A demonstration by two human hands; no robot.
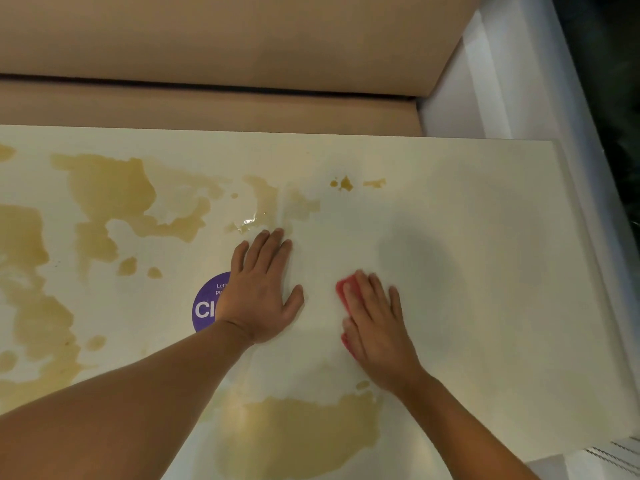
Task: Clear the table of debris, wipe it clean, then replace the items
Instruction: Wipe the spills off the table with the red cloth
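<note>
Looking down from my head, I am leaning over the pale table [485,216] with both arms stretched forward. My left hand [261,289] is lying flat on the surface, fingers straight and a little spread, holding nothing; I judge it is there to brace me while the other arm works. It is partly covering a round purple sticker [204,306] stuck to the tabletop.

My right hand [375,327] is pressing a red sponge [343,289] down against the table, fingers laid straight over its top instead of curling around it, so the flat of my palm is pushing it. Only its red edge is showing past my fingers and beside my thumb. The hand is blurred, which suggests it is moving.

Brown spilled liquid [114,192] is spreading in patches over the left half of the table, and another big patch [298,434] is sitting near the front edge between my forearms. The right part looks clean, so the wiping seems partway done.

Beyond the table, a tan box [225,43] is standing along the far edge.
</note>
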